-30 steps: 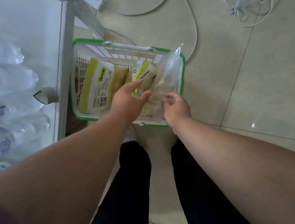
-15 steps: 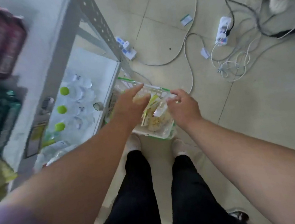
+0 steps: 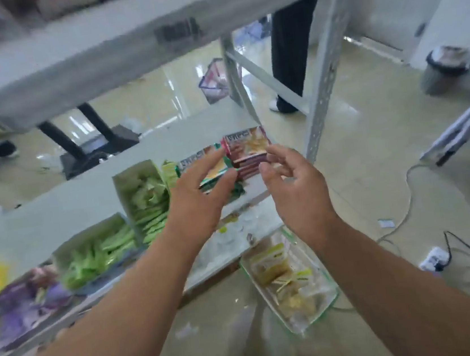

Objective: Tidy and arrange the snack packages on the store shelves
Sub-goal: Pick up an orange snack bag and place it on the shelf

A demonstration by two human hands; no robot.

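Looks like the restock is somewhere in the middle. The middle shelf (image 3: 54, 211) already has stuff lined up: two open display boxes of green packets (image 3: 145, 200), plus a blurry purple pile at the left end that I can't count. At the right end sit two stacks of boxed snacks, a green-edged stack (image 3: 211, 163) and a red stack (image 3: 246, 151). The red one shows maybe three boxes piled up; the green one is too covered to count.

Both hands are up at those stacks. The left hand (image 3: 198, 200) has its fingers stretched flat over the green-edged stack, touching it, probably nudging it square. The right hand (image 3: 293, 182) is just beside the red stack, fingers loosely curled and spread, holding nothing as far as I can see.

Still to do, I'd guess: the basket (image 3: 328, 299) on the floor below the shelf has several yellowish snack bags in it (too smeared to count), so those still need a home. One basket, two hands, two stacks.
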